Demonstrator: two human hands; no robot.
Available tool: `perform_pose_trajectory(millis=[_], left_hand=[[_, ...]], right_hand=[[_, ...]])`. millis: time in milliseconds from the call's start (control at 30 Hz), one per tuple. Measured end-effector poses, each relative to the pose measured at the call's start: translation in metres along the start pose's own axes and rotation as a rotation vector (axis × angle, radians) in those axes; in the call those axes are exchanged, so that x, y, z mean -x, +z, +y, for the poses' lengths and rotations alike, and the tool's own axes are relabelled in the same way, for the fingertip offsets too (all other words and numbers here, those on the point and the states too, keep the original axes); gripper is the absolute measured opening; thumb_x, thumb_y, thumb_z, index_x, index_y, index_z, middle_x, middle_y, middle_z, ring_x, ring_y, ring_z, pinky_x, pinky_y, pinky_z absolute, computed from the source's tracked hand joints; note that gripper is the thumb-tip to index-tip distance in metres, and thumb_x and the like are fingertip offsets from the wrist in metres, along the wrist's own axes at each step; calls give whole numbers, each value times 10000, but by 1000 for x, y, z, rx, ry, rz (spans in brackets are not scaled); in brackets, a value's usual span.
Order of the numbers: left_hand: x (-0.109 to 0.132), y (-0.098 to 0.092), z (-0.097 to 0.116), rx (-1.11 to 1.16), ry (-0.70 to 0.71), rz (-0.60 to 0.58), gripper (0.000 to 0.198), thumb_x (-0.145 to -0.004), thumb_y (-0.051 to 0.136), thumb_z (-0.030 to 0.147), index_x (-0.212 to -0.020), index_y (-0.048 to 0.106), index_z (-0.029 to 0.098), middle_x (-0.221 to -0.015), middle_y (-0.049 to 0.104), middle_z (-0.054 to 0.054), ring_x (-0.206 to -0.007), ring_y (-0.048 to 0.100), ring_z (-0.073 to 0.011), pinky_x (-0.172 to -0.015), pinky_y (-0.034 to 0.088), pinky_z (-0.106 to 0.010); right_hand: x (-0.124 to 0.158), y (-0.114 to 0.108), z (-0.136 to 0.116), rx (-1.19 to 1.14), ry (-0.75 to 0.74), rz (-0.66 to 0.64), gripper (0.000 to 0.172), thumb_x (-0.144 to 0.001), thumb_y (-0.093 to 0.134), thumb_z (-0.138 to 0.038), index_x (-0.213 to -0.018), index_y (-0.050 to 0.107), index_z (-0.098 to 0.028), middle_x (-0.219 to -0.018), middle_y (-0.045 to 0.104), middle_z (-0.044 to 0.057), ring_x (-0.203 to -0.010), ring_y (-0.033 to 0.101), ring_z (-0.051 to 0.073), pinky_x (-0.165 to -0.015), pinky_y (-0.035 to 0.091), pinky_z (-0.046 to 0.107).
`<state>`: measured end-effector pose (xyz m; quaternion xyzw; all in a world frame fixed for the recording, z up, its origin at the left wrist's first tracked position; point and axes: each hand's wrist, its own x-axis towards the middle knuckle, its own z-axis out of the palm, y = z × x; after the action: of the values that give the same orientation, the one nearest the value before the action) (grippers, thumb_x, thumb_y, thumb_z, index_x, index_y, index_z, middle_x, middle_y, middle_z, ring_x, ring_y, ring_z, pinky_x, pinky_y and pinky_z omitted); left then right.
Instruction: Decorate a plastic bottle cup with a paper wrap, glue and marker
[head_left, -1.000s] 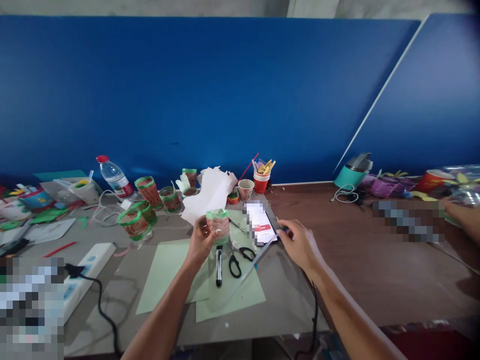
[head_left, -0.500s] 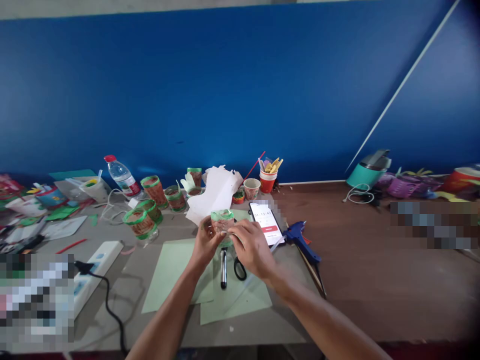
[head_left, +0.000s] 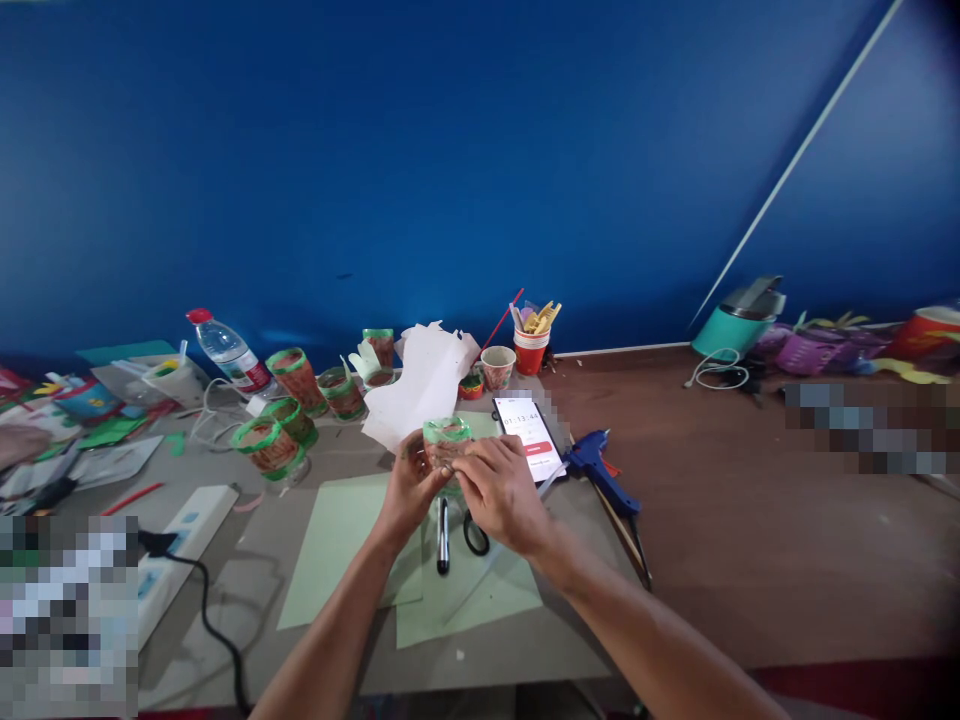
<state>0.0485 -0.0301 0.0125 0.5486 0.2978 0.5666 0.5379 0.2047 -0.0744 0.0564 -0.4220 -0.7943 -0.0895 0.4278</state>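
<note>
Your left hand [head_left: 411, 488] had its fingers closed on the cup [head_left: 445, 436] from the left; your right hand [head_left: 501, 497] touched its right front, pinching or not, couldn't tell. Cup sat between both sets of fingers, long axis near upright, neither hand nearer.

Widest passage — right side, over bare brown tabletop [head_left: 750, 560] beyond glue gun [head_left: 602, 472]. Glue gun and phone [head_left: 531, 435] crowd right hand's [head_left: 499, 490] outer side. White paper [head_left: 420, 380] rises behind cup [head_left: 448, 432], blocking far side. Left of left hand [head_left: 412, 485], low room over flat green paper [head_left: 337, 540] — then power strip [head_left: 196, 520], black cord [head_left: 238, 668].
</note>
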Motion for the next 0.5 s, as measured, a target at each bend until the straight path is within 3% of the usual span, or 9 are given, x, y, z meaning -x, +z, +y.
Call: perform_pose_trajectory(millis=[333,500], left_hand=[[1,3,5,-20,4,-21,588,-647,804,383,-1126,520,195,-1067,644,-80,-982,625,-234,-873,486,-372],[1,3,4,-66,38,6,597,-648,799,411,-1126,515,196,-1056,638,-79,-958,622,-226,-850,485,-363]], right_hand=[[3,-1,0,-53,28,1,97,-825,523,-109,-804,587,-179,-776,617,39,-772,567,181,-743,308,340],[4,-6,-2,-107,46,-15,56,-829,545,-184,-830,598,-169,-823,622,55,-796,575,186,-756,310,347]])
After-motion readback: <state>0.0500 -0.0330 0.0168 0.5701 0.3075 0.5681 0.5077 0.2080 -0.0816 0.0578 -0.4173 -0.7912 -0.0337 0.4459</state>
